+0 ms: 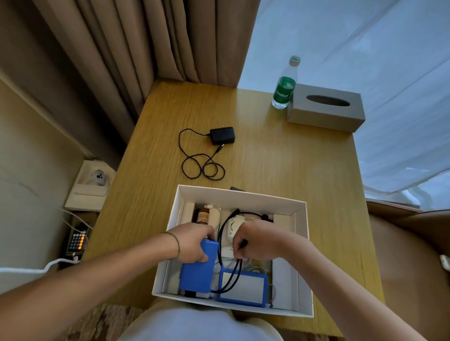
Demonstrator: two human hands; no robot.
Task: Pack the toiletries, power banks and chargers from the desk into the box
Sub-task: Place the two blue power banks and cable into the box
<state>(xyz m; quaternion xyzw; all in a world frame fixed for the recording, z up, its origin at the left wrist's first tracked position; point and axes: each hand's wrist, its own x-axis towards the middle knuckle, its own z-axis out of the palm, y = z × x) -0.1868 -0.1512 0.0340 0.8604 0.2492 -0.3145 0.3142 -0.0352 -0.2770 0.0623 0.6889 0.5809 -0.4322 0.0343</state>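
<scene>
Only readable text: green label on the water bottle (285, 85), looks like "Cestbon", small print under it illegible. Bottle stands far right on the desk (278, 164), touching or just beside a grey tissue box (327, 107).

White box (308, 260) sits at the near edge of the desk, open top. Inside: blue power bank (196, 276) near left, second blue power bank (243, 289) with a pale face near right, no marking legible on either. A brown bottle (202, 216) lies far left in the box, label too small to read. A white rounded item (231, 227) in the middle, partly hidden by hands and cable, can't identify.

Left hand (193, 243) fingers wrapped over the far end of the left power bank, closed on it. Right hand (254, 244) curled, fingertips pinching a black cable (232, 274) that loops down across the right power bank; far end of the cable runs behind the hand. White cords under the hand, hard to make out.

Still on the desk: black charger (222, 135) with its thin cord (200, 163) coiled, far left of the box, well apart from it. A dark thing (237, 189) peeks out behind the box's far wall, mostly hidden.

Left of the desk, low: a phone (77, 241) with a lit screen showing a keypad-like grid, digits unreadable, white cable plugged in. Chair at right cut off by the frame.
</scene>
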